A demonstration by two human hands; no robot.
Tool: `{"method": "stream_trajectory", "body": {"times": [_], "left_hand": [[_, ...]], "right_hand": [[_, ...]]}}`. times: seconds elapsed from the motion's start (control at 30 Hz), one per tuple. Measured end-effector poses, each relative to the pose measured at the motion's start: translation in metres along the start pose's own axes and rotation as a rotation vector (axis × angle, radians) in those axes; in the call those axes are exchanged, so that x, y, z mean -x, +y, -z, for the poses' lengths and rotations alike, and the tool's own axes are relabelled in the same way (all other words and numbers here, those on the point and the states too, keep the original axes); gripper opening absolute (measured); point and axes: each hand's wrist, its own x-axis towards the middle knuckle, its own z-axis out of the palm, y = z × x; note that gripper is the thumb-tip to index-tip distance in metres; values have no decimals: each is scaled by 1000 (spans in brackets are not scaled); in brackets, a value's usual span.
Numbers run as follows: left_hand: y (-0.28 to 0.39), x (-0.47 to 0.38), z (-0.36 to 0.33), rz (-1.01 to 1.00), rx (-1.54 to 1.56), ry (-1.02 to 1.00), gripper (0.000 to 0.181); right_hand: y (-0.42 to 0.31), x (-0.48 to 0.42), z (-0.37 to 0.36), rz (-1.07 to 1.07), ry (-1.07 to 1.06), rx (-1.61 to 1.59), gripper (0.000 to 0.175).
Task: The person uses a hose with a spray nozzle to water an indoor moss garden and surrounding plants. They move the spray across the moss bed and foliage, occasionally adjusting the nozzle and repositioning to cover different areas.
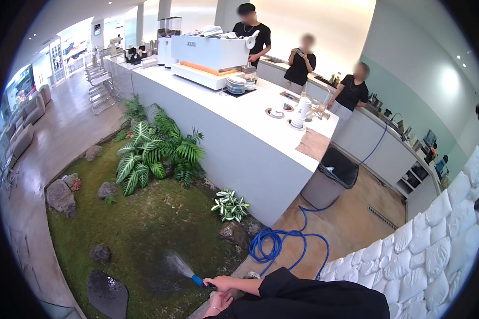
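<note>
My right hand (222, 284) grips a blue hose spray nozzle (197, 280) that points away to the left. A fan of water (180, 264) leaves it and falls on the moss bed (171, 223), where the moss looks dark around the spray. Just below, my left hand (222, 301) has its fingers curled, with a bracelet at the wrist. Whether it holds part of the hose is hidden. Coils of blue hose (266, 247) lie on the floor beyond my right forearm.
Rocks (61, 197), a wet dark stone slab (107, 294) and leafy plants (143, 153) stand in the bed. Alongside runs a counter (239, 171) with an espresso machine (209, 52). A bin (323, 189) stands at its end. Several people are behind it. White bags (415, 275) form a wall at right.
</note>
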Motion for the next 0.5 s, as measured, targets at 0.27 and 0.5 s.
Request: {"method": "stream_trajectory", "body": {"times": [0.27,0.5], "left_hand": [[0,-20,-2,-13,-36,77,27],[-1,-28,26,14,128,191,31]], "right_hand": [[-13,1,3,-19,25,-98,46],[-30,1,0,3,84,-119,44]]}}
